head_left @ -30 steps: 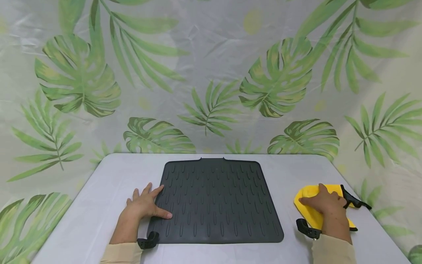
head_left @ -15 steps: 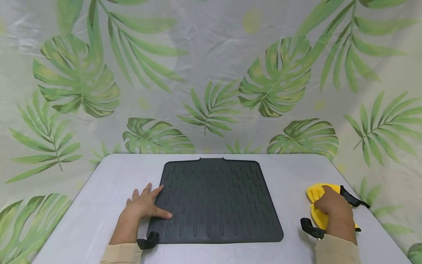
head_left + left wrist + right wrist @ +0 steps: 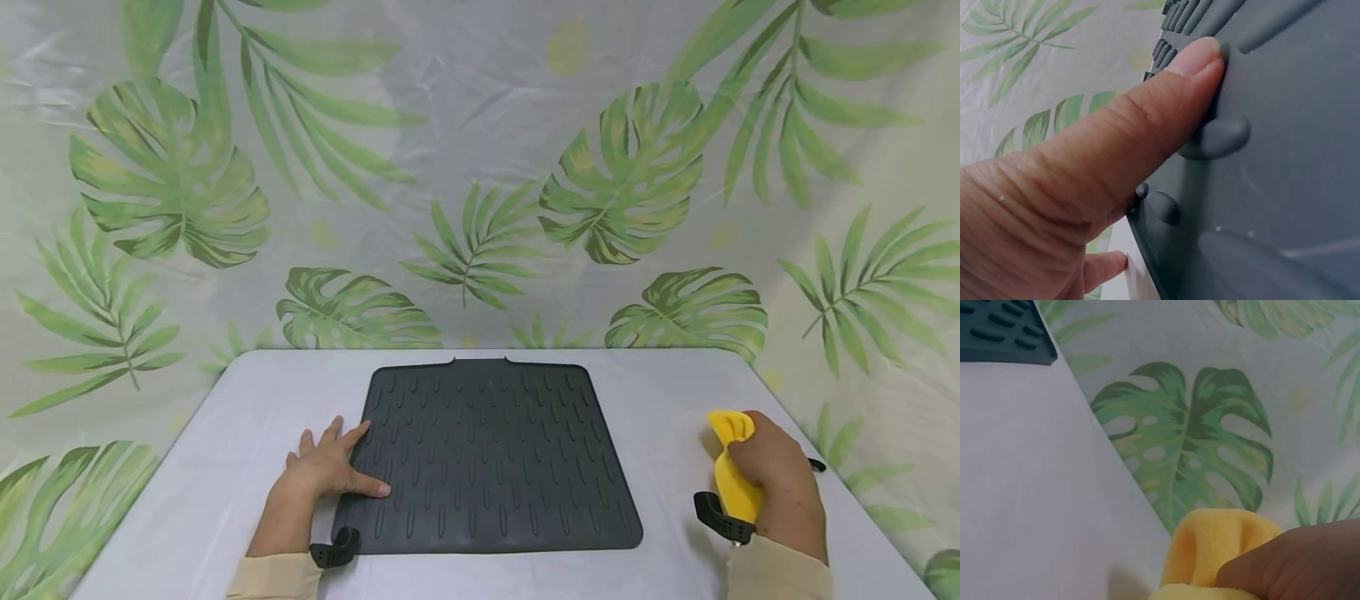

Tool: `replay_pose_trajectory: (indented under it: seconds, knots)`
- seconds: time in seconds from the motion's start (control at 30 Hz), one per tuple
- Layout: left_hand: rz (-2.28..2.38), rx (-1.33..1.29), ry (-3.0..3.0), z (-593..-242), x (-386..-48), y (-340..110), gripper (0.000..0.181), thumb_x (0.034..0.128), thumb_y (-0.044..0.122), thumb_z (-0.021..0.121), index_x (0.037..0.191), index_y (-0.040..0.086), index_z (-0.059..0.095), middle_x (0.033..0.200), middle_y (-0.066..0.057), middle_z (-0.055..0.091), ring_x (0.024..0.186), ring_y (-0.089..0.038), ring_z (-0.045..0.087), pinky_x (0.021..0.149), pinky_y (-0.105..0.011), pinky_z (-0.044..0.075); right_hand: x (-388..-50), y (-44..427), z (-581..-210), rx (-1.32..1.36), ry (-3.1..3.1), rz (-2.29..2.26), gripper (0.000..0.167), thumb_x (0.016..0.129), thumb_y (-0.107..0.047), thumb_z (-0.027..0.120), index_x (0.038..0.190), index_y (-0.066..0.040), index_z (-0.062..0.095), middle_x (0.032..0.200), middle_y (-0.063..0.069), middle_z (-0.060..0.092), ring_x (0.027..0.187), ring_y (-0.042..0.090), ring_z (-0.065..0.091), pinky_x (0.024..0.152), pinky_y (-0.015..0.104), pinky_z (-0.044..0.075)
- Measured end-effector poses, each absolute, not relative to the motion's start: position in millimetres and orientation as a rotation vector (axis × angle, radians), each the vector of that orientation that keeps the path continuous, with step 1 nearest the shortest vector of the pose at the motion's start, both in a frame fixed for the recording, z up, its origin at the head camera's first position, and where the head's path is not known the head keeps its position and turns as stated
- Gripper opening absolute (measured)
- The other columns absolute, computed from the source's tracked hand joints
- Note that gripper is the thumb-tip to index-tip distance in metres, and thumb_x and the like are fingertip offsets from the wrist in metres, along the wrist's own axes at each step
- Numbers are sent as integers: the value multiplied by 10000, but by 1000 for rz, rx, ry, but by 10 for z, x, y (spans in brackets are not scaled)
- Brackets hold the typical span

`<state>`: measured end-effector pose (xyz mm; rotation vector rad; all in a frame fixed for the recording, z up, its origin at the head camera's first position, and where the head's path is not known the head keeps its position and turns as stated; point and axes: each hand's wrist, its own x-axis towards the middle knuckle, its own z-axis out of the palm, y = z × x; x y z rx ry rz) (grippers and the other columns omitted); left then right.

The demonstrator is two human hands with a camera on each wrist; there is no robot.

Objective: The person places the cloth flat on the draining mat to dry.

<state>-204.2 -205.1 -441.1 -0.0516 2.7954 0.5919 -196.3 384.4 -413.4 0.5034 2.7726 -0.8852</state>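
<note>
A dark grey dish drying mat with raised oval ridges and a narrow lip at its far edge lies flat on the white table. My left hand rests over the mat's left edge, fingers spread. Its thumb presses on the ridged surface in the left wrist view. Over at the right side of the table, my right hand grips a bunched yellow cloth. A fold of the cloth sticks up beside the hand in the right wrist view. A small black end shows beyond the wrist; the rest is hidden.
The white table narrows toward the back in the head view. Behind it hangs a pale sheet printed with green leaves. Black camera bands sit on both wrists.
My right hand has gathered the yellow cloth, spread flatter before, into a bunch and moved slightly right, seemingly raising it. Its black trim is now mostly out of sight. The left hand stays on the mat.
</note>
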Motion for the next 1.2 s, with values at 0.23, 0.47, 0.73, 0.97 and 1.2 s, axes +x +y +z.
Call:
replay_pose_trajectory:
  seconds: [0.23, 0.47, 0.73, 0.97, 1.2]
  knots:
    - [584, -43, 2809, -4411, -2047, -2041, 1238, 575, 618, 928, 1589, 172, 374, 1665, -321, 144, 1455, -711, 17, 1105, -857, 100, -1984, 3803, -4109, 607, 2843, -918, 654, 1019, -256, 470, 1548, 34, 218, 1280, 372, 496, 926, 402, 546, 745, 461, 467]
    - [581, -45, 2802, -4405, -2051, -2031, 1240, 580, 619, 925, 1592, 171, 367, 1665, -323, 141, 1451, -716, 14, 1102, -860, 99, -2014, 3712, -4067, 697, 2895, -979, 713, 997, -382, 495, 1530, 35, 270, 1204, 323, 544, 856, 339, 559, 621, 354, 452]
    - [580, -54, 2815, -4420, -2065, -2023, 1245, 567, 625, 928, 1586, 167, 380, 1661, -326, 154, 1450, -718, 24, 1104, -858, 107, -2056, 3615, -4000, 711, 3010, -1004, 800, 981, -502, 541, 1528, 28, 298, 1225, 306, 553, 877, 371, 568, 621, 382, 435]
    - [584, -65, 2815, -4424, -2068, -2017, 1249, 564, 620, 931, 1586, 160, 380, 1658, -333, 153, 1452, -715, 19, 1110, -853, 106, -2072, 3471, -3953, 757, 3070, -1174, 722, 977, -418, 583, 1546, -47, 338, 1290, 294, 557, 953, 409, 583, 607, 368, 448]
    - [575, -60, 2813, -4436, -2077, -2020, 1243, 578, 629, 923, 1591, 167, 371, 1660, -332, 148, 1452, -714, 21, 1114, -849, 110, -2099, 3290, -3871, 756, 3077, -1372, 692, 964, -350, 611, 1558, -97, 363, 1330, 255, 520, 1015, 379, 534, 671, 402, 440]
